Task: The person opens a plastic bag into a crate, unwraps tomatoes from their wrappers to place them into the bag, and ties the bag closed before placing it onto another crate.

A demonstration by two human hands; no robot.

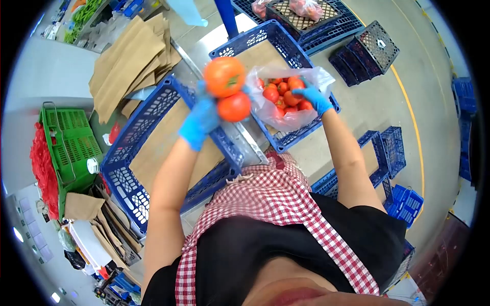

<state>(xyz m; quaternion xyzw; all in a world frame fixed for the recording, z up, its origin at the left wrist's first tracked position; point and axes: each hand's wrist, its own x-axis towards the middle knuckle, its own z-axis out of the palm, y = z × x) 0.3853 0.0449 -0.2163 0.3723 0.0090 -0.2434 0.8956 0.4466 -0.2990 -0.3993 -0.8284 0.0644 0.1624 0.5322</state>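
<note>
My left hand (201,120), in a blue glove, is closed around two large tomatoes, an orange-red one (224,76) above a redder tomato (234,106). It is slightly blurred and hovers between two blue crates. On the right, a clear plastic bag (322,77) lies open, with several smaller tomatoes (282,88) inside. My right hand (315,98), also gloved in blue, reaches into the bag's mouth with its fingers curled on a tomato (296,83). The bag sits in the right blue crate (268,33), which has a cardboard liner. The left blue crate (153,120) holds only cardboard.
A metal rail (245,140) runs between the crates. Cardboard sheets (130,61) are stacked at upper left, near a green crate (69,143) with red netting. Dark crates (367,51) stand on the floor at upper right. More blue crates (392,148) are at right.
</note>
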